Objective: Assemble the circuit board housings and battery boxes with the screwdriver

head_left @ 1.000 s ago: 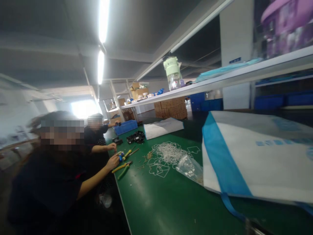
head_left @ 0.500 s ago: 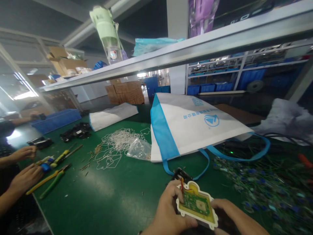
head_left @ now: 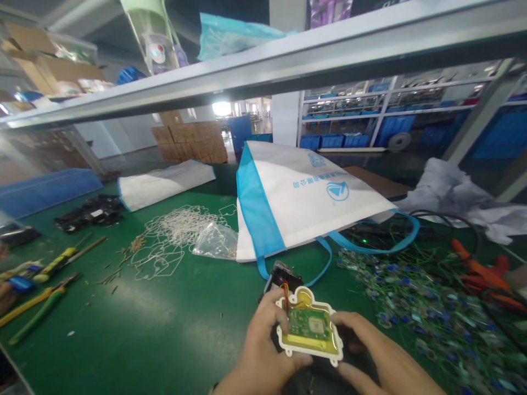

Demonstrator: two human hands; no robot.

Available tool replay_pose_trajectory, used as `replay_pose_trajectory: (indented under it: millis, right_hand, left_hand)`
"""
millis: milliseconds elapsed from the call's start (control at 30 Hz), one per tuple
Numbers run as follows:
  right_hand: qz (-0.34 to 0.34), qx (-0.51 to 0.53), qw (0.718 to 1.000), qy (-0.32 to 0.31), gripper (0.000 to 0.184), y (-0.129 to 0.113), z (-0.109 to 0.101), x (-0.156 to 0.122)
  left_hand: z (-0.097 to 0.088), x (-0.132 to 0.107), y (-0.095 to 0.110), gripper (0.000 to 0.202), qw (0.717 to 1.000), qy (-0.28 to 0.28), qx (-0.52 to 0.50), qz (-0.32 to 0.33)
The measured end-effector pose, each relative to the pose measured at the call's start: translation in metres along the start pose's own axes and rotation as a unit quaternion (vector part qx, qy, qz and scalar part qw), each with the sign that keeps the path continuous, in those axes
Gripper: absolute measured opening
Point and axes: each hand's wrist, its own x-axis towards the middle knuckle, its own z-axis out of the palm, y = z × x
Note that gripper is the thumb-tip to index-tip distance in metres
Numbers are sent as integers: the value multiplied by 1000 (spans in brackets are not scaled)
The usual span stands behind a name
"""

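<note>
Both my hands hold a small white-rimmed housing [head_left: 309, 331] with a green circuit board and yellow inside, low in the middle of the view. My left hand [head_left: 259, 354] grips its left side, fingers curled around it. My right hand [head_left: 370, 356] closes on its right side. Red wires run from the board's top to a small black part [head_left: 283, 277] on the green table [head_left: 173, 323] just beyond it.
A white-and-blue tote bag [head_left: 304, 197] lies behind the housing. A pile of small green-wired parts [head_left: 415, 296] covers the right. White gaskets [head_left: 173, 233], a plastic bag [head_left: 214, 241] and hand tools [head_left: 45, 274] lie left. A metal shelf [head_left: 288, 66] runs overhead.
The view has swung from a co-worker on the left to the bench in front. My two hands with the housing came into view and now sit nearer the middle.
</note>
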Motion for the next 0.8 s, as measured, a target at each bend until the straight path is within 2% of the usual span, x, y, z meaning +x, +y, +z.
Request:
replay_pose_trajectory:
  millis: [133, 200, 333, 467, 600, 700, 800]
  right_hand:
    - [-20, -52, 997, 51, 40, 1, -6, -4]
    - [-13, -83, 994, 71, 40, 4, -12, -8]
    - [21, -141, 985, 99, 47, 16, -23, -20]
    - [73, -210, 968, 115, 49, 41, -25, -49]
    - [140, -304, 932, 138, 47, 72, -25, -90]
    - [215, -374, 890, 150, 47, 98, -30, -117]
    - [277, -412, 847, 188, 49, 127, -42, -133]
  left_hand:
    - [4, 3, 0, 40, 988, 16, -146, -52]
    - [6, 3, 0, 40, 979, 25, -188, -80]
    - [10, -1, 1, 37, 962, 31, -220, -156]
    - [14, -7, 5, 37, 962, 15, -186, -201]
    - [16, -12, 5, 39, 967, -19, -126, -220]
    - [17, -14, 5, 41, 966, -30, -127, -224]
    - [19, -19, 4, 45, 961, -29, -145, -235]
